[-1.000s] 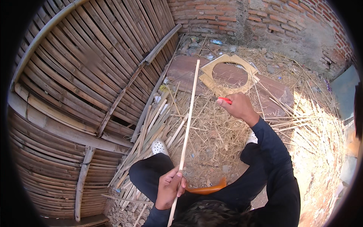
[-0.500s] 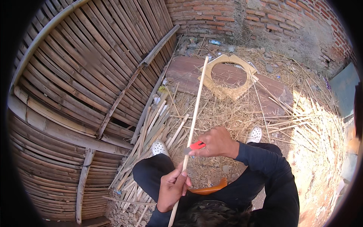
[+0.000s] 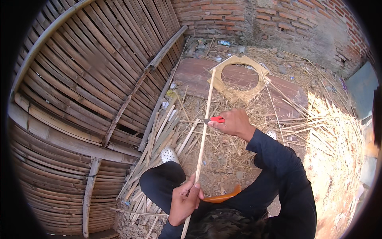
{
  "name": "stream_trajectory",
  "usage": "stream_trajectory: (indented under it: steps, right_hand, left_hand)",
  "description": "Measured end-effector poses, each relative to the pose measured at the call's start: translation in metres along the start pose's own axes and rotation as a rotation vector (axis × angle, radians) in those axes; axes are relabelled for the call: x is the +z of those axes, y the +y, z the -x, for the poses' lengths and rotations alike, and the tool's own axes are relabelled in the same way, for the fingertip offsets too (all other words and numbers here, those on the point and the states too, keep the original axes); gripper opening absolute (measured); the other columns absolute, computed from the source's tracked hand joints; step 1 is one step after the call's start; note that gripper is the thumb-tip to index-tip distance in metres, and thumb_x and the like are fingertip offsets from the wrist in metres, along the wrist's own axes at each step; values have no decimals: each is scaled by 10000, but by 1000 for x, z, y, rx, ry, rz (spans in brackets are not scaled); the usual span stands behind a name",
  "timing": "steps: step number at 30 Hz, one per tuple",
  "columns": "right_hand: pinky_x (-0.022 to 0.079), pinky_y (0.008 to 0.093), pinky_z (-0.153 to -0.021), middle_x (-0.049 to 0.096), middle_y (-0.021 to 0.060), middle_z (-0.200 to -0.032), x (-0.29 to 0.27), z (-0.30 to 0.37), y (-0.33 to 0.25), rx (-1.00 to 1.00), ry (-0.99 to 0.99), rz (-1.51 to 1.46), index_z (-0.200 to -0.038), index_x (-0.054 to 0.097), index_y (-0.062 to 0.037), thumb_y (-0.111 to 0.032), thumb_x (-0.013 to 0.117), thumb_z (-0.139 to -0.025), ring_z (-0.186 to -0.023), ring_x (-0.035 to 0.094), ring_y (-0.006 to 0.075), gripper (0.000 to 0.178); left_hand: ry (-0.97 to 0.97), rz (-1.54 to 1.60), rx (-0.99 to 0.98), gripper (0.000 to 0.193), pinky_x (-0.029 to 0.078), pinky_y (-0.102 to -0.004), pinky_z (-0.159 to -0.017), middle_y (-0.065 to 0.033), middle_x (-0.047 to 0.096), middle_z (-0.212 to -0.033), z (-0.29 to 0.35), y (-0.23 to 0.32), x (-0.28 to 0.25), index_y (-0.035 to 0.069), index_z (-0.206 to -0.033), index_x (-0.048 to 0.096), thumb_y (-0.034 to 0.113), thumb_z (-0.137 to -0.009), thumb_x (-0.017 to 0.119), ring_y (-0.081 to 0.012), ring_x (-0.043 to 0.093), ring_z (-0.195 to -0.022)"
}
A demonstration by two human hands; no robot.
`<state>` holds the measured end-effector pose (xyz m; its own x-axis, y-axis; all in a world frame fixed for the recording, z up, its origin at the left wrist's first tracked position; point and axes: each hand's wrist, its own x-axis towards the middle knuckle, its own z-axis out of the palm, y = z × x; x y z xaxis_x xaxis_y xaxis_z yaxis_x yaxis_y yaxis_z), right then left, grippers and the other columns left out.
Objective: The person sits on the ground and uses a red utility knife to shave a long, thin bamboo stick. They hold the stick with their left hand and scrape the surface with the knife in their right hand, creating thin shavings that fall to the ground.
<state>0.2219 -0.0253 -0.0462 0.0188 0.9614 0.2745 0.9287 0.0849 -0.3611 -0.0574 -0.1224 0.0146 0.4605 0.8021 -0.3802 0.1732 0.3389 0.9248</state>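
A long pale bamboo strip (image 3: 203, 145) slants up and away from my lap toward a wooden board with a round hole. Near its lower end, my left hand (image 3: 185, 201) is closed around it, thumb lying along the strip. My right hand (image 3: 234, 122) grips a red utility knife (image 3: 217, 119), held out farther along. The knife's dark blade lies against the strip, roughly midway up. Only part of the knife handle shows; my fingers cover the rest.
The holed board (image 3: 217, 85) lies on a brown plank (image 3: 191, 75), with shavings (image 3: 246, 159) around. Cut bamboo strips (image 3: 153, 147) are heaped at left, beside a bamboo slat wall (image 3: 99, 75). A brick wall (image 3: 215, 18) stands behind. An orange piece (image 3: 221, 196) shows between my legs.
My right hand has moved the knife away from me along the strip, from near my left hand to about its middle. The strip's far end has dipped and shifted slightly left.
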Motion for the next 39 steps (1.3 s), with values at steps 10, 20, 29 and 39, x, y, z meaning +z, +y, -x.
stream_trajectory:
  steps: [10,20,29,39]
  right_hand:
    - [433,341,-415,585,65,-502,-7,13,-28,-239,67,-26,-788,738,-161,-782,528,-730,-445,600,239,658]
    - [406,366,-411,542,45,-479,-8,-10,-3,-184,266,-6,-518,561,-114,-731,622,-689,-426,555,248,643]
    - [408,396,-426,549,81,-496,-16,-22,6,-150,311,17,-542,581,-100,-715,578,-735,-445,559,282,645]
    - [470,462,-532,615,172,-600,-41,-51,115,384,317,185,-671,686,-41,-738,458,-812,-602,629,349,747]
  left_hand:
    - [33,33,15,394,348,-179,-421,-4,549,-662,1,4,-2,-20,-1370,443,73,-988,470,-30,418,-460]
    - [45,-4,58,398,355,-175,-417,1,551,-650,1,8,0,-13,-1369,448,81,-984,485,-26,426,-464]
    - [39,2,50,404,327,-174,-398,-2,547,-644,6,5,-1,21,-1377,455,83,-979,493,-27,405,-443]
    - [-102,-43,9,351,316,-191,-406,32,530,-642,37,-15,7,93,-1329,539,133,-981,517,-22,398,-457]
